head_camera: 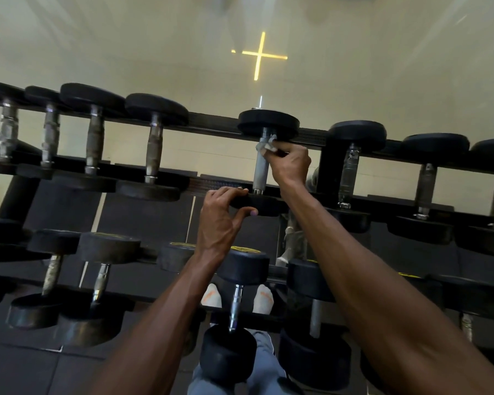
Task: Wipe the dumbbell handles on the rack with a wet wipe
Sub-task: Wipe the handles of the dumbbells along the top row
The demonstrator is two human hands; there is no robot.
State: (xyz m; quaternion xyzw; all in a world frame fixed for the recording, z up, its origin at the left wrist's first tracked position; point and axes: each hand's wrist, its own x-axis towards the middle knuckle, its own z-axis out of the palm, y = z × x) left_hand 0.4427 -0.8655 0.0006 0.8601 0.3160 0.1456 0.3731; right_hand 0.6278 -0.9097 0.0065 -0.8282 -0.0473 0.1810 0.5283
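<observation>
the dumbbell (pixel 264 163) lies across the top rails of the rack (pixel 211 125), with black round heads and a smooth grey metal handle (pixel 261 169). a small crumpled white wet wipe (pixel 267 143) is pressed against the handle's far end, just below the far head.

Left arm: reaching forward and up, forearm bare.
Left hand (pixel 223 212): gripping the near weight (pixel 264 205), fingers curling over its top, thumb pressing underneath.
Right arm: stretching further forward, crossing above the left.
Right hand (pixel 290 165): pinching a wipe (pixel 267 145) against the handle (pixel 261 169), knuckles facing the camera.
</observation>
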